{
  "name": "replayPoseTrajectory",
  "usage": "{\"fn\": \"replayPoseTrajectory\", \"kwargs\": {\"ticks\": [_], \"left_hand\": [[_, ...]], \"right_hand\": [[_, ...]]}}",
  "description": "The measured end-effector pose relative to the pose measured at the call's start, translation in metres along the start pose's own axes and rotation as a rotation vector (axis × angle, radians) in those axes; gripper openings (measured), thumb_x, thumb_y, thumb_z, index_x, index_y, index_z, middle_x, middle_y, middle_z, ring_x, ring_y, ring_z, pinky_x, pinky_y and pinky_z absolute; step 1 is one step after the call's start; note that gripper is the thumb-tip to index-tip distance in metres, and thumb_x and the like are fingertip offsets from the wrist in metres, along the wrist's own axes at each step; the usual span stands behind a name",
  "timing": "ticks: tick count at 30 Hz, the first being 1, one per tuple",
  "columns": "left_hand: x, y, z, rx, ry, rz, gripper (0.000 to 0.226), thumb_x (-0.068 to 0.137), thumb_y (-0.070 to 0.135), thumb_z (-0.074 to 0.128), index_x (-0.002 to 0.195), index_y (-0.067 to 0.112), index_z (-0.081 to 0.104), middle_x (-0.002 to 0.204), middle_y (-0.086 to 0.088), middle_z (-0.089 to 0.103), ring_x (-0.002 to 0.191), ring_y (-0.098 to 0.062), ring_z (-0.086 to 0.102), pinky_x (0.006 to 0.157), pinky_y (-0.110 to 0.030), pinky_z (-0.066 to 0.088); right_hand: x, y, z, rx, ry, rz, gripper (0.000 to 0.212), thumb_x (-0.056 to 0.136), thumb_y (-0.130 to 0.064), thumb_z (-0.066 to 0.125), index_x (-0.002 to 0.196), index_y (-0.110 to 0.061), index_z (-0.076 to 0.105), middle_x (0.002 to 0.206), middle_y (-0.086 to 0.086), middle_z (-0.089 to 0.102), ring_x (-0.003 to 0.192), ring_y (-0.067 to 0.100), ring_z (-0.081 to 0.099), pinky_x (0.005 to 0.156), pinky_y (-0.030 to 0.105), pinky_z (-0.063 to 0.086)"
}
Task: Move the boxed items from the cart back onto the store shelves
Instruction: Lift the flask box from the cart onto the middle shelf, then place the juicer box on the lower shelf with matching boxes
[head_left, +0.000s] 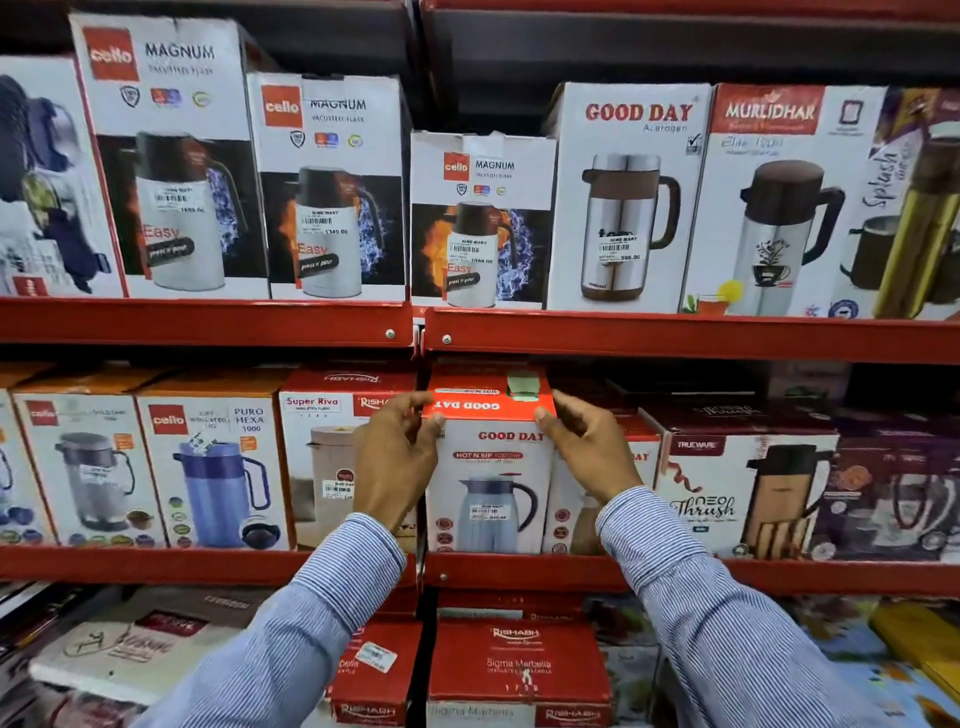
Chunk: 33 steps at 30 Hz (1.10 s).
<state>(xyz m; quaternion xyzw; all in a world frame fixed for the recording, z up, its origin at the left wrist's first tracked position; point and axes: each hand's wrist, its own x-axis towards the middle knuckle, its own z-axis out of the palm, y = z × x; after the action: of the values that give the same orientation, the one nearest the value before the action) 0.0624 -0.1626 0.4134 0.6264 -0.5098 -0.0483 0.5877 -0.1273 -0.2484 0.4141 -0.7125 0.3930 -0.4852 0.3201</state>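
Observation:
A white and red Good Day flask box (488, 483) stands upright on the middle red shelf (519, 569), between a Rishabh Super Riva box (317, 457) and another Good Day box (571, 519) that it mostly hides. My left hand (397, 457) grips its upper left corner, fingers over the red top. On the upper right corner sits my right hand (587, 447), thumb on the front edge. Both striped sleeves reach up from below. No cart is in view.
The upper shelf (208, 322) carries Cello Magnum, Good Day and Murlidhar flask boxes. Cello Puro Hexa (213, 478) and Trueware Neo Thrush (737, 493) boxes flank the middle row. Red Rishabh boxes (519, 670) fill the shelf below. A dark gap lies behind the boxes right of my hands.

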Motion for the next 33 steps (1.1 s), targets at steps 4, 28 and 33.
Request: {"fn": "replayPoseTrajectory", "kwargs": {"ticks": [4,28,33], "left_hand": [[0.003,0.002,0.011,0.205,0.019,0.084,0.039,0.093,0.027,0.06,0.13,0.017,0.056,0.113,-0.005,0.074,0.091,-0.012,0.068,0.081,-0.021,0.051],[-0.186,-0.056,0.089,0.756,-0.387,0.472,0.079,0.088,0.047,0.049,0.152,0.01,0.022,0.162,-0.016,0.019,0.151,-0.036,0.014,0.118,-0.059,0.022],[-0.263,-0.084,0.123,0.728,-0.593,0.396,0.08,0.088,0.048,0.047,0.151,0.006,0.022,0.161,-0.018,0.023,0.15,-0.039,0.017,0.118,-0.059,0.022]], "right_hand": [[0.011,-0.003,0.006,-0.129,0.137,-0.016,0.047,0.082,-0.048,0.065,0.122,-0.023,0.063,0.109,-0.006,0.071,0.101,0.011,0.066,0.088,0.032,0.056],[-0.18,0.137,-0.039,-0.998,-0.041,-0.21,0.074,0.087,-0.034,0.052,0.151,-0.012,0.022,0.16,0.015,0.024,0.148,0.033,0.021,0.119,0.047,0.018],[-0.25,0.206,-0.063,-1.029,-0.188,-0.021,0.068,0.084,-0.03,0.051,0.146,-0.007,0.032,0.154,0.019,0.035,0.139,0.039,0.036,0.115,0.046,0.032]]}}
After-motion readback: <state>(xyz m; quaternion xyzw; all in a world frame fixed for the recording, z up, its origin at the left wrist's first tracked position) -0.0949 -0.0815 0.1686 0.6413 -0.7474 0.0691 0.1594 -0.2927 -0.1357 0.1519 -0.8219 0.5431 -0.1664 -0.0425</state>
